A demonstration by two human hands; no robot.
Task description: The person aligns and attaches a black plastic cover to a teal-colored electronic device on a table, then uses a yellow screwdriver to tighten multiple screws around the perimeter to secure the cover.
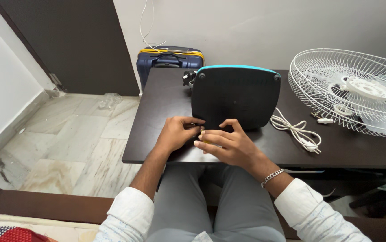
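The dark rounded plastic fan base with a turquoise rim lies with its underside up on the dark brown wooden table, just in front of the person. The left hand touches its near edge with curled fingers, and the right hand is beside it, the fingers pinching a small yellowish object that I cannot identify. It seems the person works on the bottom edge of the base; the next move would need a steady, exact grip. A white power cord and a white wire fan grille lie to the right.
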